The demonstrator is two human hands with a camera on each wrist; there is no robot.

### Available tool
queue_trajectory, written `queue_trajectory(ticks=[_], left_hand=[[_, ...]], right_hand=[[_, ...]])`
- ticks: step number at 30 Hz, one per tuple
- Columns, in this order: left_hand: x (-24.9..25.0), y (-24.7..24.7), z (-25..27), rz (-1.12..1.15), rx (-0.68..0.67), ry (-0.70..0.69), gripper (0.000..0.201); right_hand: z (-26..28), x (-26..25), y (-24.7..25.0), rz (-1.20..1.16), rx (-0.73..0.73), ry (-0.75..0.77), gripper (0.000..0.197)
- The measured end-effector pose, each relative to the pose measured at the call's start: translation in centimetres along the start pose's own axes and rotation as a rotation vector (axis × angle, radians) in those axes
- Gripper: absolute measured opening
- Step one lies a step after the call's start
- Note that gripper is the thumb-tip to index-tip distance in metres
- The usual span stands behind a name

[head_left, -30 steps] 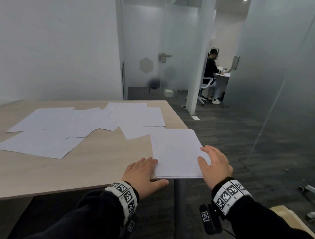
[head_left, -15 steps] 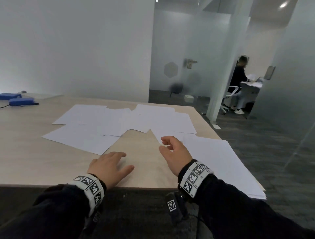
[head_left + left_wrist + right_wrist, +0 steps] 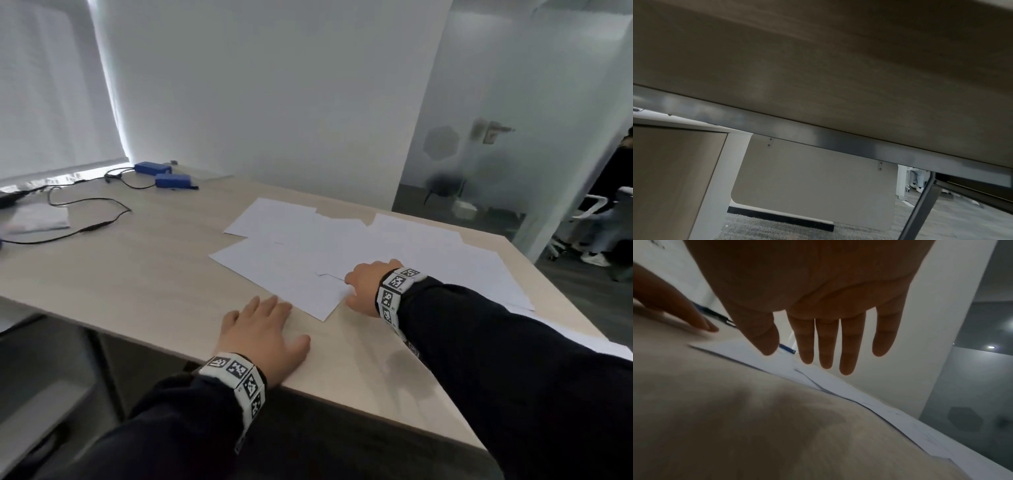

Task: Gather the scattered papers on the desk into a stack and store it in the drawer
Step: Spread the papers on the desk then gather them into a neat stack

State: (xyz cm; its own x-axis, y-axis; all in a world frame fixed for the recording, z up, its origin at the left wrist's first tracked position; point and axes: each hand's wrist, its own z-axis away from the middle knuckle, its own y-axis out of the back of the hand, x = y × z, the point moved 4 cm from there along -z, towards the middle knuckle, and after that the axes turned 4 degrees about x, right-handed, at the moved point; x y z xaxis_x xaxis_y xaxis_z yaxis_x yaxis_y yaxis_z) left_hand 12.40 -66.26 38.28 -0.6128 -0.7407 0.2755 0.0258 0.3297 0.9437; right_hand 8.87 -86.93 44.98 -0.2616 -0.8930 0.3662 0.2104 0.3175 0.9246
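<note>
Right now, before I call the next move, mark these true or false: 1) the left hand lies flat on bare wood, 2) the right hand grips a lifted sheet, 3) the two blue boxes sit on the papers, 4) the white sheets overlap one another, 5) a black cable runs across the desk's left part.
1) True: the left hand rests flat on the pale wooden desk, just short of the nearest sheet.
2) False: the right hand hovers with straight fingers over the scattered white paper sheets; nothing is lifted.
3) False: the two blue boxes lie at the far left corner, apart from the papers.
4) True.
5) True: the black cable loops there.
</note>
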Motion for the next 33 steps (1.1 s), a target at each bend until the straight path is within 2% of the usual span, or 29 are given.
queue_trajectory(ticks=[4, 7, 13, 16, 22, 29, 31, 33], left_hand=[[-0.2, -0.1, 0.0, 0.015, -0.003, 0.003, 0.078], [-0.4, -0.3, 0.0, 0.009, -0.021, -0.003, 0.083], [-0.4, -0.4, -0.1, 0.018, -0.052, -0.007, 0.084], [-0.4, -0.3, -0.1, 0.023, -0.049, -0.001, 0.084], [-0.1, 0.1, 0.6, -0.013, -0.064, -0.06, 0.088], [0.3, 0.2, 3.9, -0.192, -0.256, -0.248, 0.12], [0.0, 0.2, 4.9, -0.228, -0.258, -0.261, 0.118], [0.1, 0.2, 5.9, -0.225, -0.218, -0.27, 0.102]], right_hand=[[-4.5, -1.6, -1.1, -0.094, -0.066, -0.024, 0.068], [-7.1, -2.9, -2.0, -0.163, -0.088, -0.067, 0.075], [-8.2, -3.8, -2.1, -0.122, -0.137, -0.05, 0.084], [-6.6, -4.5, -2.7, -0.158, -0.155, -0.008, 0.09], [-0.6, -5.4, -2.1, -0.177, -0.184, 0.02, 0.081], [6.1, -5.8, -1.6, -0.18, -0.2, 0.05, 0.082], [7.6, -5.9, -1.5, -0.174, -0.202, 0.057, 0.083], [9.1, -6.1, -1.4, -0.167, -0.206, 0.061, 0.082]])
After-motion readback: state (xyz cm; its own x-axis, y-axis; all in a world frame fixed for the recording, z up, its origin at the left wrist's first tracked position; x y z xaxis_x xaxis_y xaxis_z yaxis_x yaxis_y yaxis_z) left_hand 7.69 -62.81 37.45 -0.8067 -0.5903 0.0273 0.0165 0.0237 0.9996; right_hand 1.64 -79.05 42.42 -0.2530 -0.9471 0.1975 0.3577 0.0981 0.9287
